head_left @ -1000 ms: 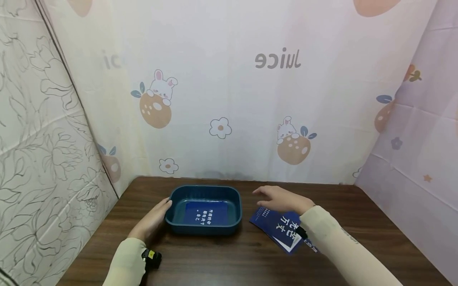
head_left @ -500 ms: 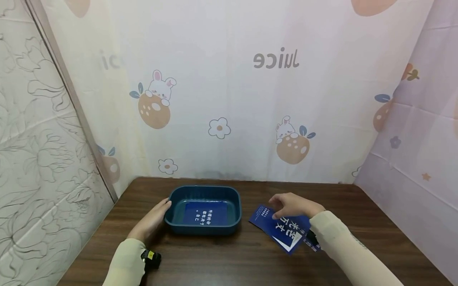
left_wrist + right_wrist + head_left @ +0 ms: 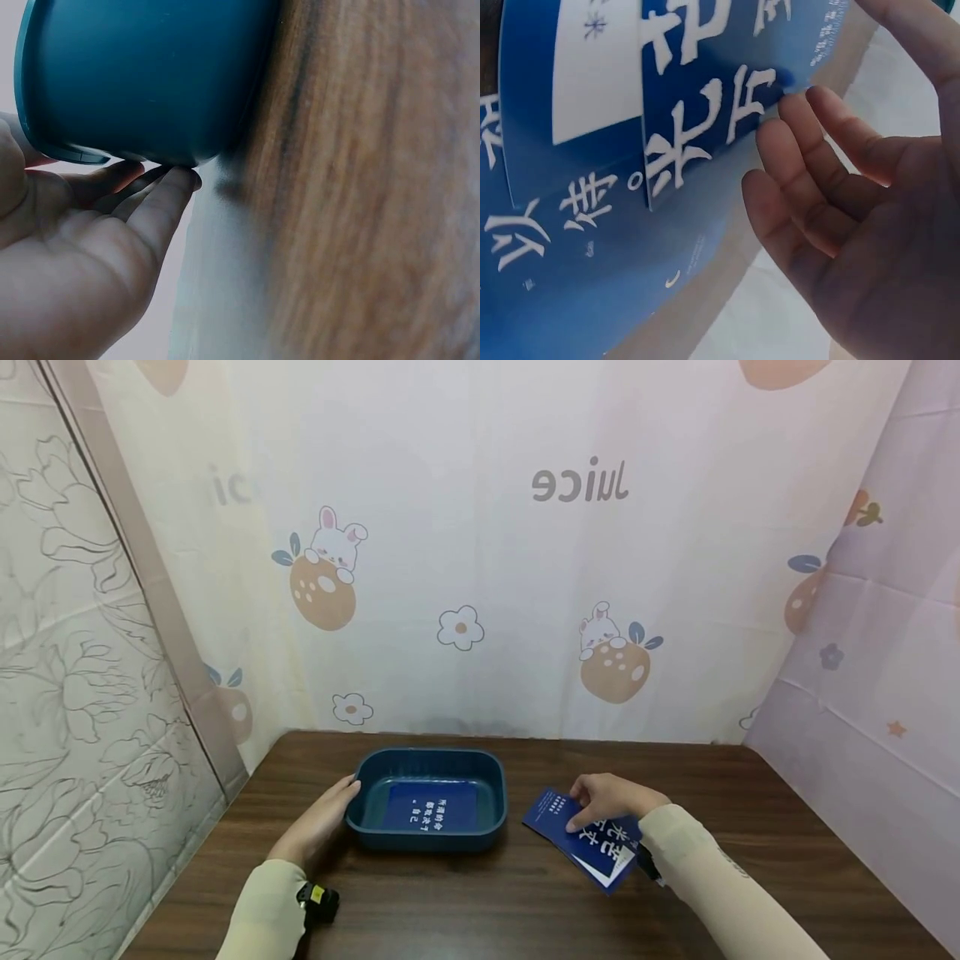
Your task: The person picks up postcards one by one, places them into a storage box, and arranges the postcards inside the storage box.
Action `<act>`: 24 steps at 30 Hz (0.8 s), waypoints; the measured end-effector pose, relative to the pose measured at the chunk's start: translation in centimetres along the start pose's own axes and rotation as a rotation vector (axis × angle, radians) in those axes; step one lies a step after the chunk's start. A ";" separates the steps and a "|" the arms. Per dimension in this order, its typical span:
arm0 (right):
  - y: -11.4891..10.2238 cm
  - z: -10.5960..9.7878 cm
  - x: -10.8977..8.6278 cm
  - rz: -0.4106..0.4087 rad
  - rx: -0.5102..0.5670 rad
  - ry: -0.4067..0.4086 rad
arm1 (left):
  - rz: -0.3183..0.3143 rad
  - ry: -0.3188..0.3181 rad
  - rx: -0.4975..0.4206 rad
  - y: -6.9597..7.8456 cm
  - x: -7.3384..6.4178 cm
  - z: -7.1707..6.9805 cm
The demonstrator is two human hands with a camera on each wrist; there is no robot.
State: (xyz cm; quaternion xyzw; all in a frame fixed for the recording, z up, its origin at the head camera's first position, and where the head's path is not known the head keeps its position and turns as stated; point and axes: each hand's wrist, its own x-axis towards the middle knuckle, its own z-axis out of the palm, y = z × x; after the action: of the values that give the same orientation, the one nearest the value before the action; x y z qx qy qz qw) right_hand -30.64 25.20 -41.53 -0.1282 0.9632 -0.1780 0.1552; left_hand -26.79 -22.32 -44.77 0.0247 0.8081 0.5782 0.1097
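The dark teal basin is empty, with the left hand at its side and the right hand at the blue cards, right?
Not quite: the dark teal basin isn't empty; the head view shows a blue white-lettered card lying inside. The rest stands: left hand at the basin's side, right hand at the blue cards.

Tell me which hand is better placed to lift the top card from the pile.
Right, most likely: the right hand is over the pile, fingers at the top card edge, while the left hand touches the bin farther away.
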 end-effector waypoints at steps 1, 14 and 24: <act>0.1 0.1 0.1 0.011 -0.003 -0.002 | 0.001 0.000 0.002 0.0 0.0 0.0; 0.5 0.7 0.4 0.047 0.015 -0.013 | 0.001 -0.006 -0.010 -0.1 -0.1 -0.1; 0.8 1.0 0.4 0.007 0.102 0.005 | -0.003 -0.008 -0.014 0.0 -0.2 -0.1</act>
State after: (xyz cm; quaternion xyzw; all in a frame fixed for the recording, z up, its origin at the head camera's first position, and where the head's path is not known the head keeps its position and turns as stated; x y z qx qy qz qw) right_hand -30.85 25.51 -42.79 -0.1161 0.9538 -0.2264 0.1600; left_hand -26.65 -22.43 -44.77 0.0250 0.8037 0.5834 0.1143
